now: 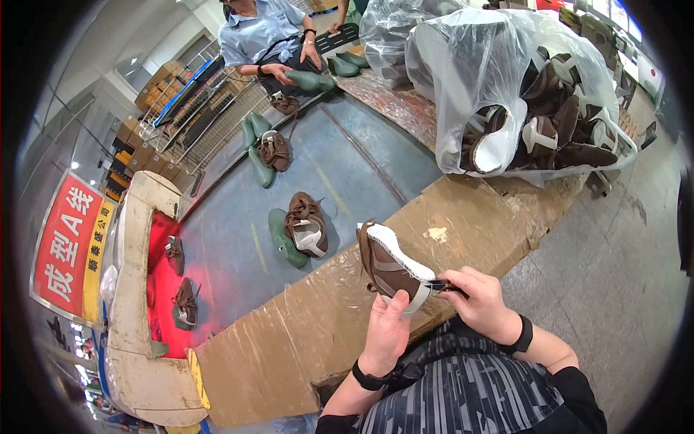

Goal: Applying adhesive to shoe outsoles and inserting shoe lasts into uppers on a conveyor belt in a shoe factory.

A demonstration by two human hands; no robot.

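My left hand (387, 329) is closed on a brown shoe upper (394, 271), thumb over its grey heel band. The upper lies tilted with its white stitched underside turned up, and brown laces hang on its left side. At the heel end, my right hand (477, 300) grips a small dark-handled tool (447, 286). Its tip meets the heel edge, and my fingers hide what kind of tool it is. Beyond my hands, on the grey belt, a brown upper (307, 224) rests against a green shoe last (285, 239).
A cardboard-covered ledge (289, 347) runs before me. Clear plastic bags (463, 65) full of brown uppers stand at the right. More lasts (260, 168) and uppers sit farther up the belt (361, 166). Across it, another person (264, 36) holds a green last. Red light falls near a sign (69, 246).
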